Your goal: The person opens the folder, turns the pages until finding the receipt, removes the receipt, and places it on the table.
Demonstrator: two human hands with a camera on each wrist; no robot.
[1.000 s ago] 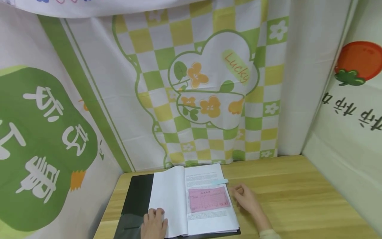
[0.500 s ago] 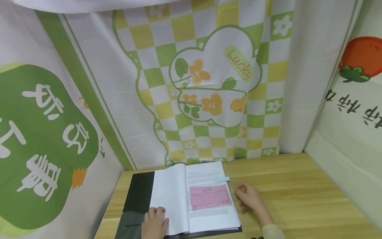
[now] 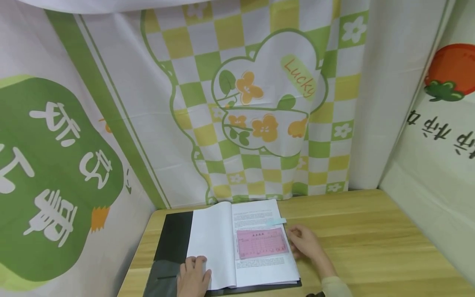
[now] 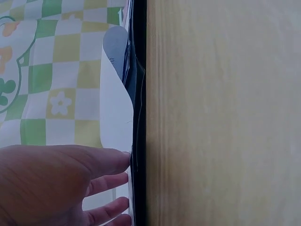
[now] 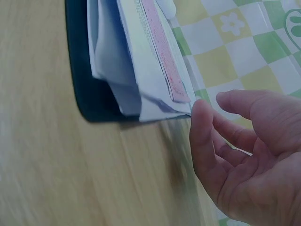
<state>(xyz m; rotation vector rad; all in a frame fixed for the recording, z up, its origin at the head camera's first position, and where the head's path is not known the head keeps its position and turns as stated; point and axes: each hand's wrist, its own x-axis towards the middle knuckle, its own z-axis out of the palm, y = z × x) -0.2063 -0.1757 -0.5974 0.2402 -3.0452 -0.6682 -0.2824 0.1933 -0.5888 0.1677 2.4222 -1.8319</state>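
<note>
A black folder [image 3: 171, 237] lies open on the table with a thick stack of paper in it. Its left-hand page [image 3: 211, 243] is blank and bows up near the fold; its right-hand page [image 3: 265, 274] carries printed text. On that printed page lies a pink slip [image 3: 262, 243], with a pale blue tab [image 3: 276, 222] sticking out above it. My left hand [image 3: 193, 277] rests on the lower left of the blank page, fingers spread. Beside the printed page's right edge is my right hand [image 3: 306, 243]. In the right wrist view its index fingertip is at the page edge, thumb apart, pinching nothing.
The wooden table [image 3: 378, 243] stretches to the right of the folder. Behind it hangs a checked green and yellow cloth [image 3: 265, 173]. Printed cloths close off the left and right sides. Something small and dark [image 3: 315, 294] shows near the right sleeve.
My right hand drew slightly back from the page, then came in to its right edge, the fingers unfolding a little. The left hand stays on the blank page. The head view shifted slightly.
</note>
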